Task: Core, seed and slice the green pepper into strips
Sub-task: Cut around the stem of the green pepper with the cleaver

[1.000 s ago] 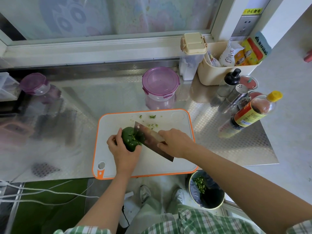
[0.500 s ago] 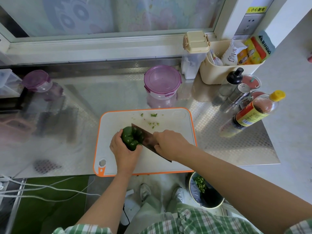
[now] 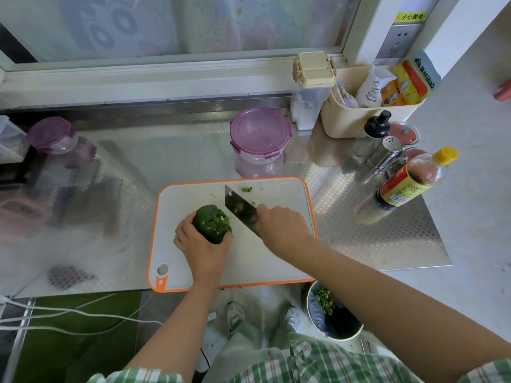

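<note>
Head view shows a steel table (image 3: 166,150) under a window. On the table, near its 6 o'clock edge, lies a white cutting board (image 3: 276,261) with an orange rim. Below that edge, at 5 o'clock from the board, stands a bin (image 3: 348,334) with green scraps inside.

The left hand (image 3: 203,247) curls its fingers round the green pepper (image 3: 211,223) and holds it on the board, at about 9 o'clock from the board's middle. The right hand (image 3: 282,228) closes round the handle of a cleaver (image 3: 239,207); the handle itself is hidden. The blade runs from 11 o'clock to 5 o'clock, just beside the pepper at its 2 o'clock side. Whether it touches the pepper I cannot tell.

The pepper is still in one piece. Its opened top shows pale seeds, so I judge that the coring and seeding step is in hand and no strips are cut yet. A few small green bits (image 3: 247,189) lie at 12 o'clock on the board. The next move probably calls for bringing the edge into the pepper while the left fingers stay clear of the blade.

A yellow sticker (image 3: 411,16) at 1 o'clock reads 小心触电. The bottle (image 3: 409,183) at 2 o'clock has a red and yellow label, too small to read.
</note>
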The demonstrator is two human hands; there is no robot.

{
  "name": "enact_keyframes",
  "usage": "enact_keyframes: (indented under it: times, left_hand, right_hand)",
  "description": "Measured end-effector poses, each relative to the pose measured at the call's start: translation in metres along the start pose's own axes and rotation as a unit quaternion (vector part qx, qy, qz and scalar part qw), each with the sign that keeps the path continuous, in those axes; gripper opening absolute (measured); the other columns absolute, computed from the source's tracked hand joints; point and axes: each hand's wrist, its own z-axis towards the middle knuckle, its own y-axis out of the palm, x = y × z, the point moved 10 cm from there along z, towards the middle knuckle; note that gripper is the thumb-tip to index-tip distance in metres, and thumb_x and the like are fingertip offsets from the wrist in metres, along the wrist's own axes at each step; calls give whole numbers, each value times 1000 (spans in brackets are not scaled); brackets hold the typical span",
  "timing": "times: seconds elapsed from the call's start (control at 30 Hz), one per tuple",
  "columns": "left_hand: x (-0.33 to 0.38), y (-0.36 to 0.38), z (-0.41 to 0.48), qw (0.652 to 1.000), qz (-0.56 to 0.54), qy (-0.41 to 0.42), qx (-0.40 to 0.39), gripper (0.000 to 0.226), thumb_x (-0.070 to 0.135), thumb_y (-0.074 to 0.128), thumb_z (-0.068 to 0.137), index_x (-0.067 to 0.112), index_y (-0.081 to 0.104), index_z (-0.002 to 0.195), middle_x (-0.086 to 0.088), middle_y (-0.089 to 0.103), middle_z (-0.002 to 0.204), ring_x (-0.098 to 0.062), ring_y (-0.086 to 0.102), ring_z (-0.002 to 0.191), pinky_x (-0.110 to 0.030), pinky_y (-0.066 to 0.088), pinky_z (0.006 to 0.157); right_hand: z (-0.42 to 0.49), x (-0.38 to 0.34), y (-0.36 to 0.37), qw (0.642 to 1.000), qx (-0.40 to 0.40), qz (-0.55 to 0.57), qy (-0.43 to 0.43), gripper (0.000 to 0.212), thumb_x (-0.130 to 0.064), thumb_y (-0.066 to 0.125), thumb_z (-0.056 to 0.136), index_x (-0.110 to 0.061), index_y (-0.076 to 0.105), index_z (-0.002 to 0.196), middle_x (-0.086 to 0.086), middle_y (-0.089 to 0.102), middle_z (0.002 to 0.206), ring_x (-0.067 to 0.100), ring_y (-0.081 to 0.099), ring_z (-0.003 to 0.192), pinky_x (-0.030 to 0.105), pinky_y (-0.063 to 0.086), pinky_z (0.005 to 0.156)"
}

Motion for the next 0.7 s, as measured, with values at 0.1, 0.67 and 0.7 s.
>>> enact_keyframes:
  times: [0.1,0.67,0.7]
  left_hand:
    - [-9,-2,4,999,-30,-19,-21,94,23,82,63,22,32,142,-6,35,140,-26,32,128,-54,33,109]
    - [-7,7,-1,999,-21,18,-44,90,15,85,63,24,36,138,-4,31,137,-22,31,122,-33,36,100]
    - [-5,7,-1,999,-14,20,-41,89,14,85,63,24,37,137,-4,31,137,-23,31,122,-33,35,100]
  right_hand:
    - [6,14,-7,997,-21,71,-9,20,-28,46,97,-11,52,106,11,61,96,32,60,89,33,39,66]
    - [-1,-14,-1,995,-77,36,-53,29,-36,37,97,-11,53,98,6,50,83,26,51,76,32,38,66]
    - [-1,-14,-1,996,-68,20,-48,31,-33,37,98,-9,55,104,8,52,86,28,54,78,32,37,66]
